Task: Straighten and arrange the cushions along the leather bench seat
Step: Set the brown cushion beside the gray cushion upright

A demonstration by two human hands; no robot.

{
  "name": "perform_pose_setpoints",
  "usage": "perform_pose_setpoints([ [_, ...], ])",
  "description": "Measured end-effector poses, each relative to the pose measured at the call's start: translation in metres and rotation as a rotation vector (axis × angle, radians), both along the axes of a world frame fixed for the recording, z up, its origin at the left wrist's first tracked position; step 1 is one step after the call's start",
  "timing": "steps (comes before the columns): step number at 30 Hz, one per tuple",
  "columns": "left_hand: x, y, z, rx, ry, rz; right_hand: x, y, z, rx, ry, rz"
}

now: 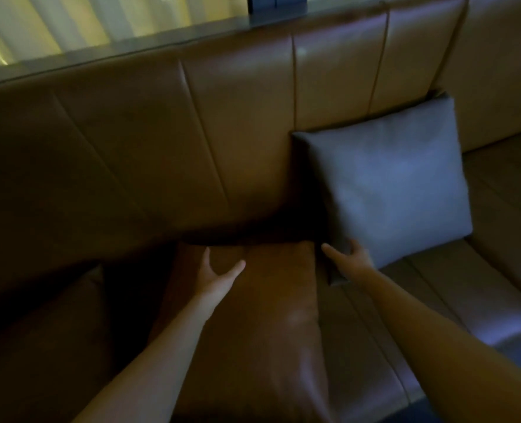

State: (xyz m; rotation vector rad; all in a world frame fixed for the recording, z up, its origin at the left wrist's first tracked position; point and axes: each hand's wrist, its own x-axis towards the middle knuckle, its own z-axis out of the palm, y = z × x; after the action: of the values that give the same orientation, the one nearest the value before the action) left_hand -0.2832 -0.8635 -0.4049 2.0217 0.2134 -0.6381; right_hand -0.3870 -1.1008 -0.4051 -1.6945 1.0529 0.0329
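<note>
Cushions, two: a square grey fabric cushion (387, 184) propped upright against the tan leather backrest (240, 117), and a brown leather cushion (253, 315) lying flat on the bench seat (466, 300); both look soft, light, the leather one likely slippery. Right hand (352, 254) grips the grey cushion's lower-left corner; left hand (216, 270) spread wide over the brown one's far edge, contact unclear. Edges or corners seem best to grasp; nothing else obstructs.

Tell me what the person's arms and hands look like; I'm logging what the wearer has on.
Both forearms are bare all the way to the frame edge: no sleeves or cuffs show. The left hand and right hand are bare too, with no gloves. No watch, bracelet or ring can be made out, though the picture is dim and a little blurred, so small items could be missed.
</note>
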Motion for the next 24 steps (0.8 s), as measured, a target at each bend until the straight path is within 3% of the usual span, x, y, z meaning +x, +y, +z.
perform_pose_setpoints([
  [3, 0.007, 0.047, -0.016, 0.171, 0.001, -0.008, -0.008, 0.034, -0.019, 0.117, 0.03, 0.004],
  [7, 0.016, 0.084, -0.038, 0.223, 0.109, 0.04, -0.012, 0.061, -0.043, 0.235, 0.116, 0.019],
  [14, 0.03, 0.088, -0.049, 0.208, 0.166, 0.015, -0.004, 0.079, -0.077, 0.253, 0.153, 0.025],
  [24, 0.013, 0.08, -0.023, 0.11, -0.009, 0.173, 0.01, 0.071, -0.044, 0.206, 0.002, -0.038],
])
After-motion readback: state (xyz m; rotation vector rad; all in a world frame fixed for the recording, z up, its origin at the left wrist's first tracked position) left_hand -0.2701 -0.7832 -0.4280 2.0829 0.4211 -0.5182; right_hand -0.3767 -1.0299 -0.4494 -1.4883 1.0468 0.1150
